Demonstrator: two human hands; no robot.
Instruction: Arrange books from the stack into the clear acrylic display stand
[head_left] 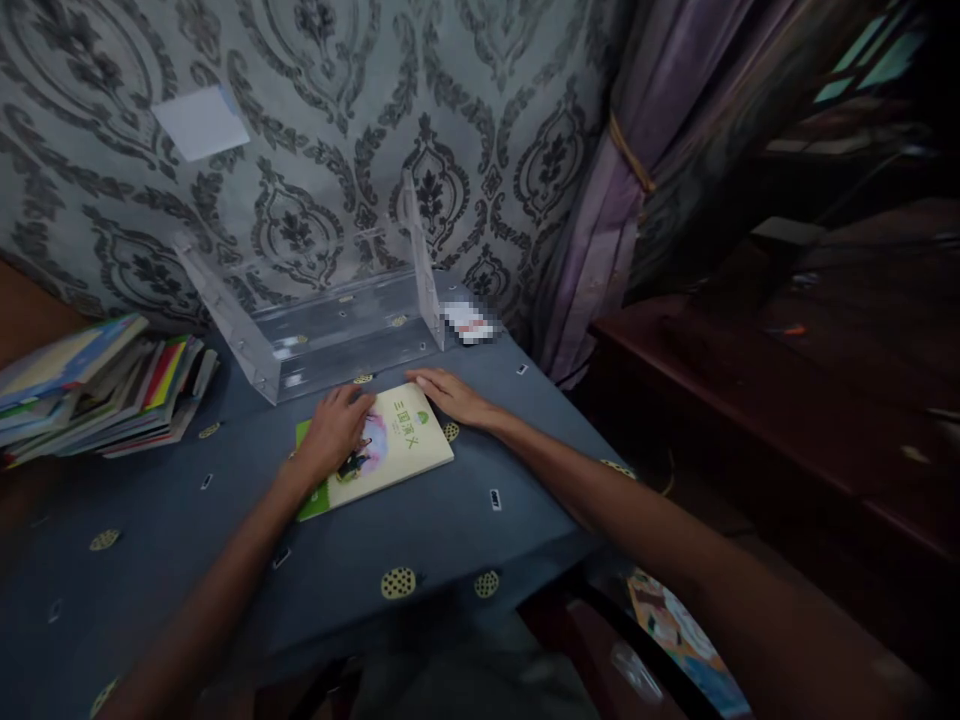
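Half-spread left hand (334, 428) on book (412, 450), flatter right hand (451, 396) seemingly against edge

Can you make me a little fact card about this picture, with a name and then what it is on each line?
Main thing: closed book with a cream and green cover
Left hand: resting on the cover
Right hand: at the book's far edge; grip unclear
Under the book: blue-grey tablecloth with yellow pineapples
Behind the book: clear stand
To the left: pile of books
Curtain: purple, tied back
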